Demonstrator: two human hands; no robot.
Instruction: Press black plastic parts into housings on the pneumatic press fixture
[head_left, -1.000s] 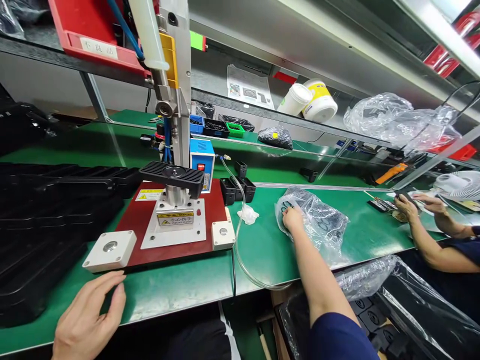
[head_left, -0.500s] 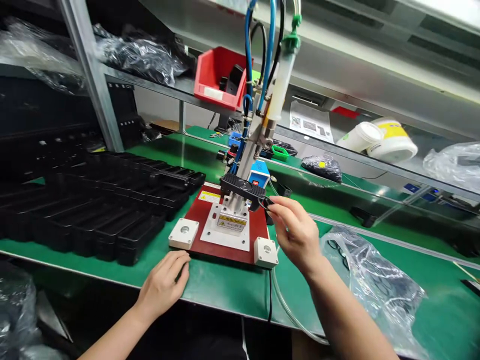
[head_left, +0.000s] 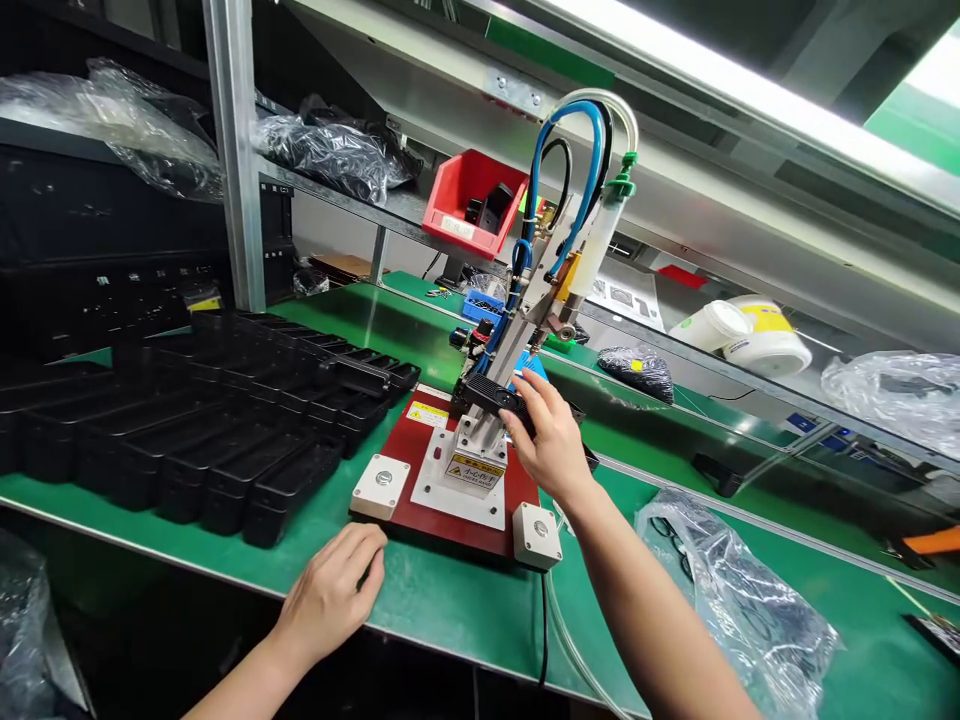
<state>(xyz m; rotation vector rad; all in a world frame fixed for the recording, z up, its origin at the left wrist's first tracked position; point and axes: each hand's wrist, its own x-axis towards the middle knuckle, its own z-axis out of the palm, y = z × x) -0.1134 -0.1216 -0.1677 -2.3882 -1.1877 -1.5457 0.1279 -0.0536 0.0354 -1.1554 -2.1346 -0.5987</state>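
Note:
My left hand lies on the front of the green bench, just before the left white button box. It holds nothing; the fingers are loosely bent and the thumb stands apart. Farther forward, my right hand grips the right end of a black ribbed plastic part, thumb at the near side and fingers over the top. That part sits on the metal fixture of a small pneumatic press with a red base. My fingers hide its right end, and no black ring shows there. A syringe barrel slants above.
Rows of black trays crowd the left of the bench. The right white button box and a hose are below my right forearm. A clear bag with black rings lies at right. On the shelf stand a red bin and white tubs.
My right hand has moved from beside the black part, where it pinched a thin black ring, onto the part's right end. My left hand stays by the left button box. The view has shifted.

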